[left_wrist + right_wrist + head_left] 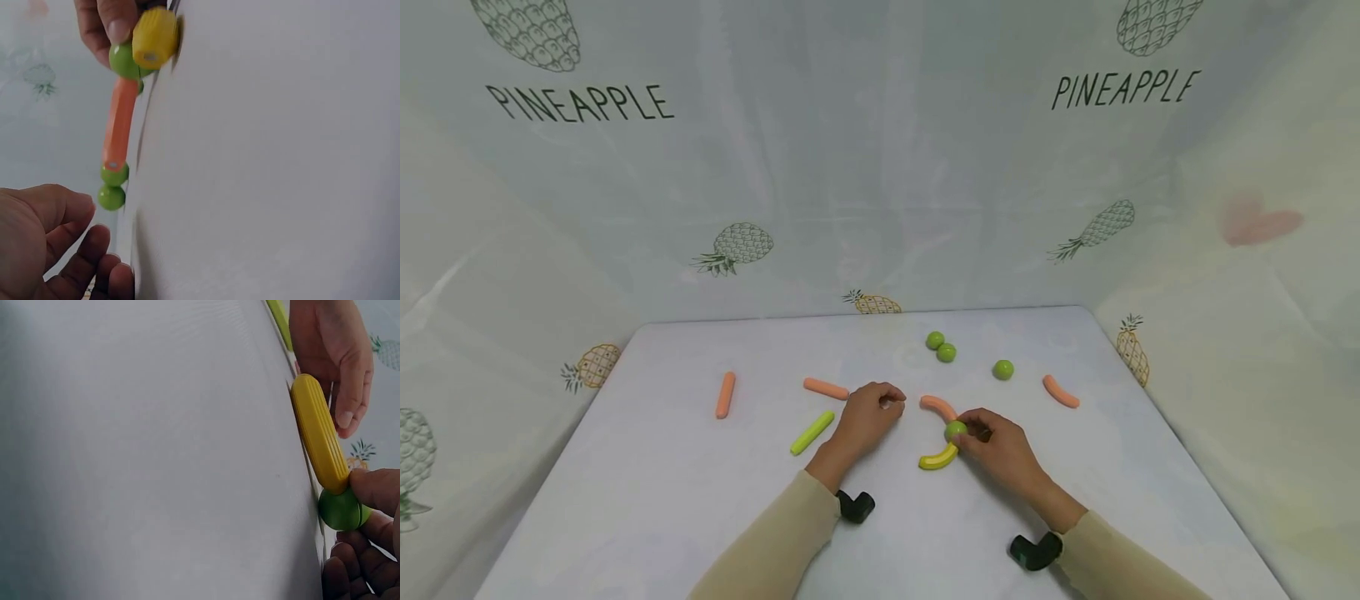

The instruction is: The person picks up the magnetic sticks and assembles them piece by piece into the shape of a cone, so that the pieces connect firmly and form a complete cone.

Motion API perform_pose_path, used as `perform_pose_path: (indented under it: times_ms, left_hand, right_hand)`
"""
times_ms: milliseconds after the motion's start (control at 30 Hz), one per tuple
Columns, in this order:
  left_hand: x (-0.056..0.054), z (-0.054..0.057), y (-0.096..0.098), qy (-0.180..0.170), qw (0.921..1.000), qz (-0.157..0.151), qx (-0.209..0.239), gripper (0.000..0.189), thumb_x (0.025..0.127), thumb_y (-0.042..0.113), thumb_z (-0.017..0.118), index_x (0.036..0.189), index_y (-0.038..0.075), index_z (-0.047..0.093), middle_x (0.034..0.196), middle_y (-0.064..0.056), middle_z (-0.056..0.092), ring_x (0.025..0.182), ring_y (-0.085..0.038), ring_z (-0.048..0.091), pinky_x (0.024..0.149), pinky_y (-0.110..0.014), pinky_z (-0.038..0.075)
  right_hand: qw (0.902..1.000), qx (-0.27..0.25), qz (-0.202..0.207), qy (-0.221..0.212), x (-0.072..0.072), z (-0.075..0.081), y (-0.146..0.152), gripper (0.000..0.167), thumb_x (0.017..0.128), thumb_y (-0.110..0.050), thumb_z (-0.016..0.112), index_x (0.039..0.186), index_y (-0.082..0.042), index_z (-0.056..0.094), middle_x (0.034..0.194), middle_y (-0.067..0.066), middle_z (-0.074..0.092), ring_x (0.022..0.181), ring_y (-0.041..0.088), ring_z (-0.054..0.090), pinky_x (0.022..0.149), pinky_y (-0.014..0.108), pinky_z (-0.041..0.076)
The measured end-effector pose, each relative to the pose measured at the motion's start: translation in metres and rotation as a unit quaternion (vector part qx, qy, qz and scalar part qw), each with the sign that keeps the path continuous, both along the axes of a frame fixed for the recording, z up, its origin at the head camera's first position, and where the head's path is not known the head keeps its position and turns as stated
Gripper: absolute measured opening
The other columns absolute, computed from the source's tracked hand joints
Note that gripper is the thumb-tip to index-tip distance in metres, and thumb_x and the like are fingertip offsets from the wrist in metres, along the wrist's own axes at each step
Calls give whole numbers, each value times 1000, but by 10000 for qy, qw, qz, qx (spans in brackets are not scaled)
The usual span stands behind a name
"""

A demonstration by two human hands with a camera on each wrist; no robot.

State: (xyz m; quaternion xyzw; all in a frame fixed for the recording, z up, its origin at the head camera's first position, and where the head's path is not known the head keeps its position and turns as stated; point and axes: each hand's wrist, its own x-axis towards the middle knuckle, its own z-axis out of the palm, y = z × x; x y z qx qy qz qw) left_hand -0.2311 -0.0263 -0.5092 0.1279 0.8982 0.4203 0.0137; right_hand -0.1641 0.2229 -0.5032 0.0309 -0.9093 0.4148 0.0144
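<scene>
My right hand [1003, 454] pinches a small green ball [955, 430] between thumb and fingers, close over the table. A curved yellow ribbed stick [936, 461] meets the ball from the near side; in the right wrist view the thumb tip lies right at the end of this yellow stick [319, 434]. On the ball's far side lies a curved orange stick [936, 405]. Left of these pieces, my left hand [867, 417] hovers with loosely bent fingers and nothing between them. Its fingertips [81, 203] point toward the pieces in the left wrist view.
Beside the left hand lie a straight orange stick [825, 388] and a lime-green stick [812, 432]. Another orange stick [726, 395] is farther left. Two green balls [941, 347] sit together at the back, with a single green ball [1003, 370] and a curved orange stick [1061, 392] to the right.
</scene>
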Motion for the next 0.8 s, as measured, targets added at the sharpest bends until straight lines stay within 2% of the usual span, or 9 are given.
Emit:
perform_pose_path:
  times_ms: [200, 333, 800]
  left_hand:
    - [-18, 4, 3, -93, 9999, 19, -114, 16, 103, 25, 66, 114, 21, 77, 114, 2, 70, 99, -16, 60, 91, -38, 52]
    - [-26, 5, 4, -170, 9998, 38, -55, 16, 104, 25, 66, 115, 20, 76, 117, 0, 69, 104, -19, 60, 95, -40, 51]
    - [-37, 4, 9, -167, 9998, -101, -89, 16, 104, 25, 67, 117, 20, 75, 119, 0, 69, 110, -19, 62, 99, -41, 52]
  right_hand:
    - [10000, 68, -47, 41, 0, -2, 3, 28, 92, -23, 84, 117, -16, 75, 101, -2, 71, 91, 13, 64, 81, 28, 54]
    - [10000, 32, -11, -17, -1, -3, 4, 28, 92, -24, 83, 118, -17, 74, 103, -3, 72, 92, 13, 64, 83, 29, 54]
    - [9999, -4, -108, -96, 1, -2, 7, 27, 93, -24, 83, 118, -16, 74, 101, -2, 69, 90, 14, 60, 80, 27, 51]
